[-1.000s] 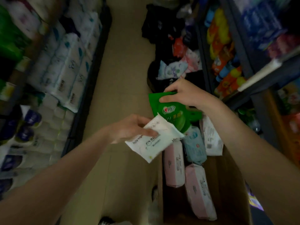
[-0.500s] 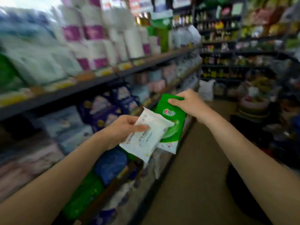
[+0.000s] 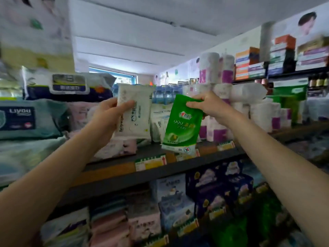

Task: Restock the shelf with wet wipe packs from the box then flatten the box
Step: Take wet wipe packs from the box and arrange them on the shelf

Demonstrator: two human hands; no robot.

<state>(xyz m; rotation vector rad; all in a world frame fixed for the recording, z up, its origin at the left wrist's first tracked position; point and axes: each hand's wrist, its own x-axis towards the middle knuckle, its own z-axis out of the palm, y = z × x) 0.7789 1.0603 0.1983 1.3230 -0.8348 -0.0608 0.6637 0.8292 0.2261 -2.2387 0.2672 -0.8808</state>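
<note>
Above the shelf [image 3: 153,172], left hand [image 3: 105,114] grips the white pack [image 3: 135,111] upright; right hand [image 3: 207,104] pinches the green pack's [image 3: 183,125] top.

A shop aisle; shelves [image 3: 160,172] crowded with packaged goods; price tags [image 3: 150,162] along the edges.

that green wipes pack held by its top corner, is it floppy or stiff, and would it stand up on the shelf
The green pack hangs tilted from the right hand, which pinches only its top edge, without folding over, so it probably is soft but fairly full. It looks light for its size. Its glossy film seems slippery, and its narrow bottom edge suggests it may tip unless leaned against neighbours.
</note>
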